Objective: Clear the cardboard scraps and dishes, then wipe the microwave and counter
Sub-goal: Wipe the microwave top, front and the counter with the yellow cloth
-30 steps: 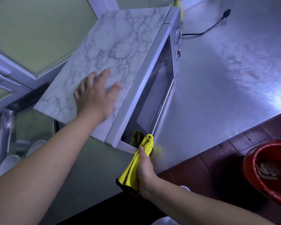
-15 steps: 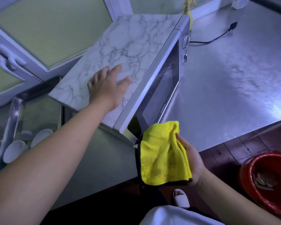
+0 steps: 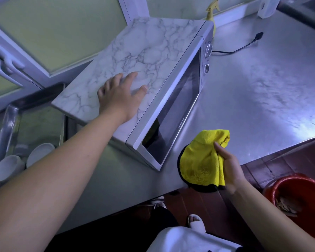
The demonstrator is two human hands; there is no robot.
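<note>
Frosted greenish window panes point(image 3: 49, 30) in white frames point(image 3: 125, 10) run along the back, with a white handle point(image 3: 3, 62) at the left. The steel counter point(image 3: 258, 99) below them shines with cool bluish glare. A black cable point(image 3: 240, 49) lies on it near the back. The floor point(image 3: 273, 170) is dark red-brown tile; a red bucket point(image 3: 309, 190) stands on it at the right.

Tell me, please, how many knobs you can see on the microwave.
2: the upper knob and the lower knob, stacked on the front of the microwave; none seems hidden.
</note>
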